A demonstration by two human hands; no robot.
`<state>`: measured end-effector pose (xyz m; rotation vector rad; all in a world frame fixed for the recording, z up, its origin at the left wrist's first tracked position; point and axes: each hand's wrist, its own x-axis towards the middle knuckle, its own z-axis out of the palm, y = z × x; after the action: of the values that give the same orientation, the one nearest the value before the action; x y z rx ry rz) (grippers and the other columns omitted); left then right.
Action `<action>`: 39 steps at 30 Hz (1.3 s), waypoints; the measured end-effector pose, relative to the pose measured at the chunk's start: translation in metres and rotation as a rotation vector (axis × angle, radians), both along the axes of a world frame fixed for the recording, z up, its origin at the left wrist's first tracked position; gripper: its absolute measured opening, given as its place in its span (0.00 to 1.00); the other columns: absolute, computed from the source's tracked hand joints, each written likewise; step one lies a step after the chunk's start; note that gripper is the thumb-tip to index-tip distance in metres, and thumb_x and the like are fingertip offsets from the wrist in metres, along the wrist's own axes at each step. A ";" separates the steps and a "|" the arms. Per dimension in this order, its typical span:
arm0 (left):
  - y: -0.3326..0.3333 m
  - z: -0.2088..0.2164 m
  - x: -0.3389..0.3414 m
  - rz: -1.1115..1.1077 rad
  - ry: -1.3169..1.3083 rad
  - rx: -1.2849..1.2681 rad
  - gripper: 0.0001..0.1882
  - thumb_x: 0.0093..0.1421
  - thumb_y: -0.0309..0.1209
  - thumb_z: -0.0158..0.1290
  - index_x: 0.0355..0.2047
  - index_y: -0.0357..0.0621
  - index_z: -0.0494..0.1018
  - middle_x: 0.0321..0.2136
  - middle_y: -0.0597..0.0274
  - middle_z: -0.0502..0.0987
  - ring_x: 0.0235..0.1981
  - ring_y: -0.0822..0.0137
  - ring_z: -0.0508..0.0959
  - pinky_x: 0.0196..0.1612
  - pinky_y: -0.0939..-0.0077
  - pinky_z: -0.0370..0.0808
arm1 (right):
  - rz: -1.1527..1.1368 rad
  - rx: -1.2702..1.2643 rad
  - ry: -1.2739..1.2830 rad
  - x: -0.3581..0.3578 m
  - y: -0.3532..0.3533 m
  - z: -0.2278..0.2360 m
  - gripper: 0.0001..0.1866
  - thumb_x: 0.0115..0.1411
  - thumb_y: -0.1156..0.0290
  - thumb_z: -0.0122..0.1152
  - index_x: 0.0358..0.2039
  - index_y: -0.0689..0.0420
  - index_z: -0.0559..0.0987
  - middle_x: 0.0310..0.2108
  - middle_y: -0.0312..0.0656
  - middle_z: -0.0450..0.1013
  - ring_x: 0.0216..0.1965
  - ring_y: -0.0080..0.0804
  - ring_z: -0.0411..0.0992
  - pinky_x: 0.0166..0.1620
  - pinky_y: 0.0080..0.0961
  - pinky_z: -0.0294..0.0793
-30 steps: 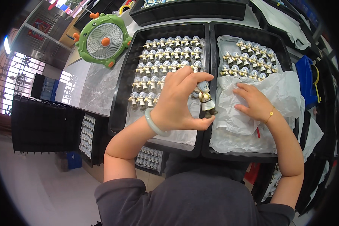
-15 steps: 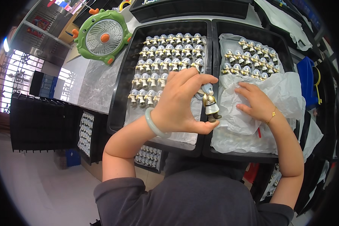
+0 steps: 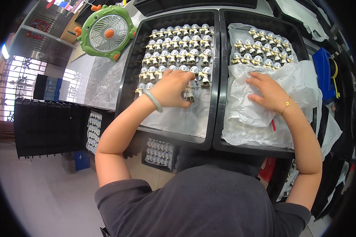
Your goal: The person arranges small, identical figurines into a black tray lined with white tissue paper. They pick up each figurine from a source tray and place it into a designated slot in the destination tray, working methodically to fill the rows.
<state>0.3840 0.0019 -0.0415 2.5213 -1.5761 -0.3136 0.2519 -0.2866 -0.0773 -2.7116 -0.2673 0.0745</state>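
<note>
Figurine [image 3: 190, 93] in left hand [image 3: 171, 89], fingers [image 3: 184, 78] half-curled around it; right hand [image 3: 268, 94], fingers apart, on paper [image 3: 294, 79]

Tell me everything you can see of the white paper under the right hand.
The paper is white, thin-looking and crumpled, creased all over. It lies spread across the near part of the right tray, its far edge close by the nearest figures; its right side seems to reach over the tray's wall. The right hand appears to rest on it, fingers spread; how firmly, I can't tell. Neither can I tell whether it is one sheet.
</note>
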 end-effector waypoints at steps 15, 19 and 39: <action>-0.133 0.022 0.051 -0.150 -0.051 -0.380 0.15 0.51 0.31 0.52 0.39 0.41 0.70 0.34 0.55 0.73 0.39 0.55 0.71 0.44 0.61 0.66 | -0.060 -0.037 0.067 -0.001 0.004 0.000 0.24 0.47 0.62 0.60 0.44 0.58 0.71 0.52 0.49 0.61 0.52 0.46 0.60 0.52 0.34 0.63; -0.260 -0.023 0.088 0.004 -0.320 -0.070 0.15 0.53 0.31 0.45 0.42 0.51 0.72 0.40 0.54 0.74 0.41 0.56 0.73 0.44 0.63 0.67 | -0.050 -0.076 -0.016 0.001 0.003 -0.011 0.20 0.47 0.60 0.58 0.38 0.58 0.74 0.47 0.45 0.64 0.48 0.44 0.63 0.46 0.38 0.69; -0.119 0.054 0.001 -0.054 1.510 -0.649 0.37 0.50 0.37 0.54 0.57 0.36 0.52 0.49 0.47 0.64 0.45 0.61 0.71 0.51 0.67 0.66 | -0.056 -0.031 0.150 0.002 0.003 0.002 0.23 0.47 0.61 0.60 0.42 0.58 0.72 0.53 0.48 0.60 0.54 0.45 0.58 0.53 0.35 0.62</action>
<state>0.3850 -0.1176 0.0126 1.0640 -0.8126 -1.1077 0.2536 -0.2836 -0.0757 -2.7245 -0.1475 0.2667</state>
